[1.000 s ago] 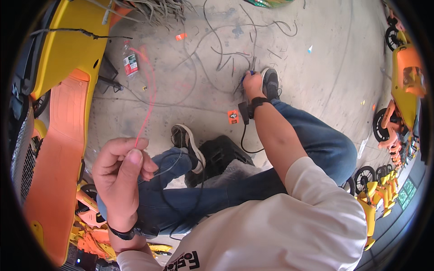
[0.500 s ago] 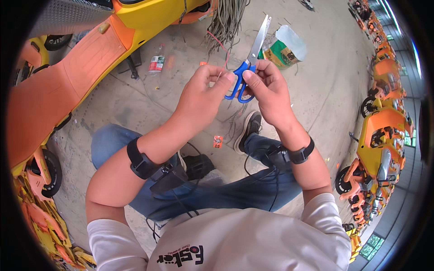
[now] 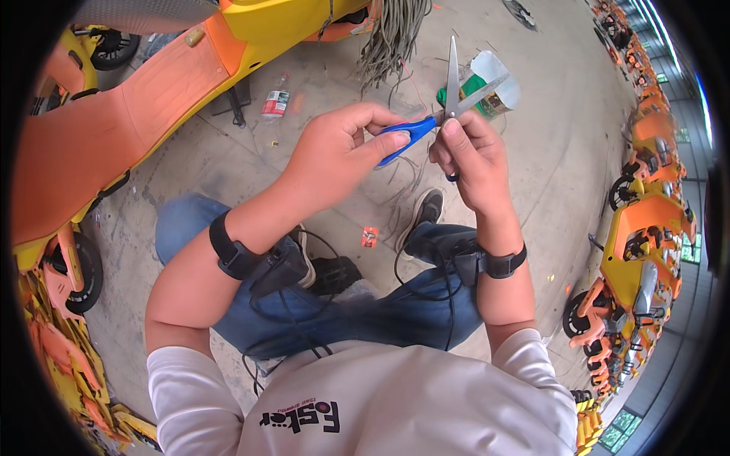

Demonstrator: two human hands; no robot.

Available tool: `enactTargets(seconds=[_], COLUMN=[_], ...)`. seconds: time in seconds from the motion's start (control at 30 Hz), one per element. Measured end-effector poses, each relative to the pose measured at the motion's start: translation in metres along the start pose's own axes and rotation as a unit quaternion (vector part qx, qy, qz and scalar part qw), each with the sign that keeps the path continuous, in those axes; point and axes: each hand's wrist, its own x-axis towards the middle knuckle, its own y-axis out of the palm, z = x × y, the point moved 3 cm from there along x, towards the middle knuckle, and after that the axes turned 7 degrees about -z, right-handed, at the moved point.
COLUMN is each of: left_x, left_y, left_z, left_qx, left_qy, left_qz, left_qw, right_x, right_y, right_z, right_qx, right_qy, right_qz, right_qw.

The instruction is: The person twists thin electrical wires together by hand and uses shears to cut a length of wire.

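A pair of scissors (image 3: 453,83) with blue handles is held up between my hands, its metal blades spread apart and pointing away from me. My left hand (image 3: 340,140) is closed, with thumb and fingers on one blue handle. My right hand (image 3: 476,156) grips the scissors near the pivot; part of the other handle shows below its fingers. A thin red wire (image 3: 415,82) runs from the far side toward my left fingers, where its end is hidden. Beyond it hangs a thick bundle of grey cables (image 3: 395,42).
A yellow and orange vehicle (image 3: 163,83) stands at the left. On the floor lie a clear bottle (image 3: 276,101), a green and white bag (image 3: 498,80) and an orange card (image 3: 369,237). Rows of yellow-orange vehicles (image 3: 646,228) line the right side.
The scissors' blades have opened from nearly closed. My left hand has come onto one handle, and my right hand has moved slightly right, toward the pivot.
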Motion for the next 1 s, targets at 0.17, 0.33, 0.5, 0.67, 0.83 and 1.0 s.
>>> enactTargets(seconds=[0.17,0.33,0.5,0.67,0.83,1.0], left_x=[0.006,0.018,0.020,0.015,0.013,0.013], left_y=[-0.001,-0.012,-0.022,-0.027,-0.039,-0.037], left_z=[0.009,0.012,-0.004,-0.014,-0.020,-0.022], left_qx=[-0.031,-0.022,-0.048,-0.073,-0.191,-0.145], left_qy=[0.019,0.056,0.017,0.094,0.143,0.178], left_qz=[0.024,-0.050,0.009,0.047,0.088,0.099], left_qw=[0.999,0.997,0.999,0.992,0.967,0.968], right_x=[0.001,-0.006,-0.014,-0.018,-0.021,-0.022], right_y=[0.003,0.002,0.010,0.016,0.019,0.020], right_z=[0.005,0.005,0.006,0.008,0.003,0.002], right_qx=[-0.022,-0.060,-0.058,-0.111,-0.071,-0.091], right_qy=[-0.067,0.002,0.003,0.040,0.048,0.059], right_qz=[-0.034,0.083,0.092,0.132,0.160,0.189], right_qw=[0.997,0.995,0.994,0.984,0.983,0.976])
